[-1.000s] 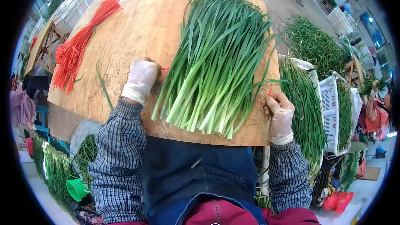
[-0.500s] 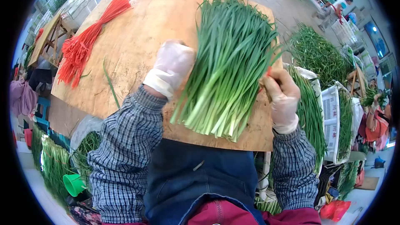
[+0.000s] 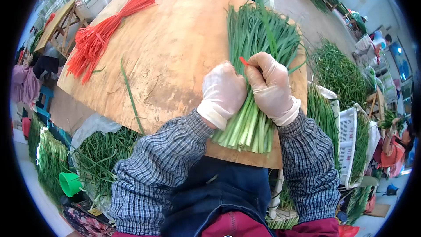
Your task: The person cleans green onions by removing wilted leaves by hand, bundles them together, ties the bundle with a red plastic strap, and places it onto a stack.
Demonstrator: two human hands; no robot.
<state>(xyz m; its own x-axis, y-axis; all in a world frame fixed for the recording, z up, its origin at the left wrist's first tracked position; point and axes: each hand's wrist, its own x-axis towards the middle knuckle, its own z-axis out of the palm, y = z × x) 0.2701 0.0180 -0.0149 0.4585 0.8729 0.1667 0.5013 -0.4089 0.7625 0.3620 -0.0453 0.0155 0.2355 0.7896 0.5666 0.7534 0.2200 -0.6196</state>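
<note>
A bunch of long green stalks [image 3: 250, 125] lies on the wooden board [image 3: 175, 39], pale cut ends toward me. Both gloved hands meet over its middle. My left hand [image 3: 223, 90] is a closed fist at the bunch's left side; what its fingers hold is hidden. My right hand [image 3: 269, 85] pinches a red tie [image 3: 244, 61] between thumb and fingers, its end sticking out above the leaves. The rest of the tie is hidden by the hands and stalks.
A bundle of red ties [image 3: 98, 37] lies on the board's left, with a loose leaf [image 3: 129, 90] nearer me. More greens [image 3: 340, 72] are piled at the right beside a white crate [image 3: 347, 145]. A green bucket [image 3: 70, 184] stands lower left. Other people are in the background.
Both hands have come together over the bunch, my left moving right and my right moving left. The stalks are gathered into a narrower bundle. The view has shifted, too.
</note>
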